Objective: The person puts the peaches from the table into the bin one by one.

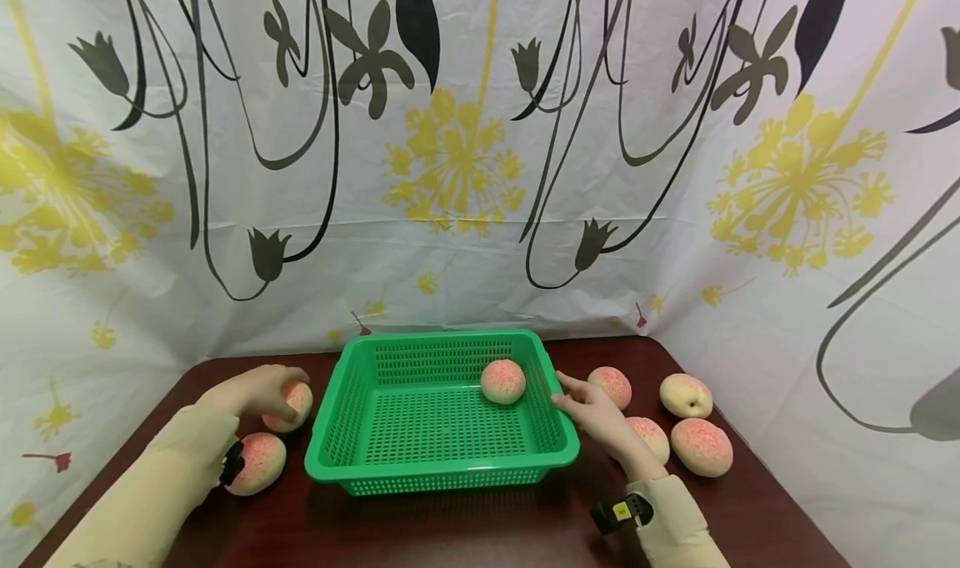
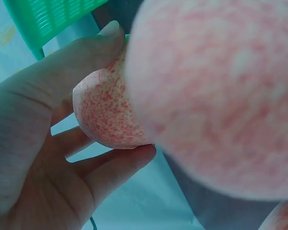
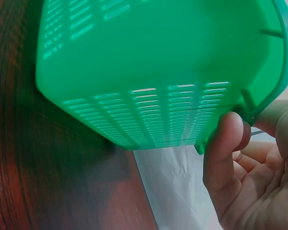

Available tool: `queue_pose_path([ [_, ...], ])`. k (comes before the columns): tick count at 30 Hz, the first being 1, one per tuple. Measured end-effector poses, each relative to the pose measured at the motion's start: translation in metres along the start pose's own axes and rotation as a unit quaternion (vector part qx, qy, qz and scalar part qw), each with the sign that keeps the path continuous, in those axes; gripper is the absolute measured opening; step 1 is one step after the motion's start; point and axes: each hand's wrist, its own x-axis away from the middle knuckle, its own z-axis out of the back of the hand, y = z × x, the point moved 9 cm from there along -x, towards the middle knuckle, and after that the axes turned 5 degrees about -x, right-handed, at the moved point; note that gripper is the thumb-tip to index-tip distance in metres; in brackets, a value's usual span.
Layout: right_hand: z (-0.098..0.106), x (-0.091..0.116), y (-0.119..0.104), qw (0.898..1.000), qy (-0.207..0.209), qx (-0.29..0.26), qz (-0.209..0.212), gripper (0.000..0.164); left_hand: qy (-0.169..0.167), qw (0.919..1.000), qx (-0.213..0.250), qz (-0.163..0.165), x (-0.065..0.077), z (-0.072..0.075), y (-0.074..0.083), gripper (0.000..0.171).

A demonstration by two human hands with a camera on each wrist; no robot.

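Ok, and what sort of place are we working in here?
Most likely a makeshift tabletop booth indoors: a flower-print sheet hangs behind and along both sides of a dark table, which holds a green basket and several peaches.

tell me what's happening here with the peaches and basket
A person's left hand grips a peach to the left of the green basket, while the right hand holds the basket at its right side. One peach sits inside. On the table, another peach lies at left and four more peaches at right.
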Motion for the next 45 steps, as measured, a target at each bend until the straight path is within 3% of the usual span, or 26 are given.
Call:
queue_pose_path([
  [12, 0.000, 0.001, -0.002, 1.000, 0.005, -0.001, 0.006, 0.063, -0.003, 0.9999, 0.000, 0.012, 0.010, 0.025, -0.004, 0.063],
  [16, 0.000, 0.002, -0.003, 1.000, 0.007, 0.008, 0.001, 0.063, 0.003, 0.9998, -0.019, 0.007, 0.012, 0.033, -0.004, 0.062],
  [31, 0.000, 0.004, -0.002, 1.000, 0.005, 0.006, -0.001, 0.063, 0.017, 0.9981, -0.058, -0.012, 0.018, 0.073, 0.017, 0.055],
  [45, 0.000, 0.001, -0.001, 1.000, 0.004, 0.018, 0.007, 0.062, 0.028, 0.9970, -0.070, -0.015, 0.008, 0.085, 0.028, 0.065],
])
